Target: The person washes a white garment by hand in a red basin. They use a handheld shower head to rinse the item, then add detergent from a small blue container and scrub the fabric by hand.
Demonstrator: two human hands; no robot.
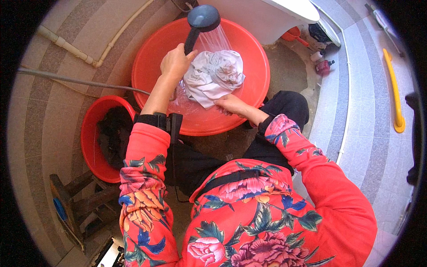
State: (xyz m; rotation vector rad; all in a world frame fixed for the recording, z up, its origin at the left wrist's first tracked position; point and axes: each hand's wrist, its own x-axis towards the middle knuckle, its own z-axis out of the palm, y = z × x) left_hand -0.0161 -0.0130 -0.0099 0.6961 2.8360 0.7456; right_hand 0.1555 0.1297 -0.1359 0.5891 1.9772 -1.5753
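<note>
My left hand (pixel 175 61) grips the handle of a dark shower head (pixel 204 18), from which water sprays down into a large red plastic basin (pixel 151 53). In the basin lies a bunched white wet cloth (pixel 213 75), under and beside the spray. My right hand (pixel 231 104) pinches the near edge of this cloth at the basin's front side. A little water shows on the basin floor left of the cloth. The grey shower hose (pixel 83 83) runs in from the left wall and passes behind my left forearm.
To the left stands a red bucket (pixel 89 133) with dark cloth in it, and below it a wooden stool (pixel 71 203). A white ceramic fixture (pixel 277 23) rises behind the basin. Bottles (pixel 323 67) and a red dipper (pixel 294 35) sit back right; a yellow grab bar (pixel 393 90) is on the right wall.
</note>
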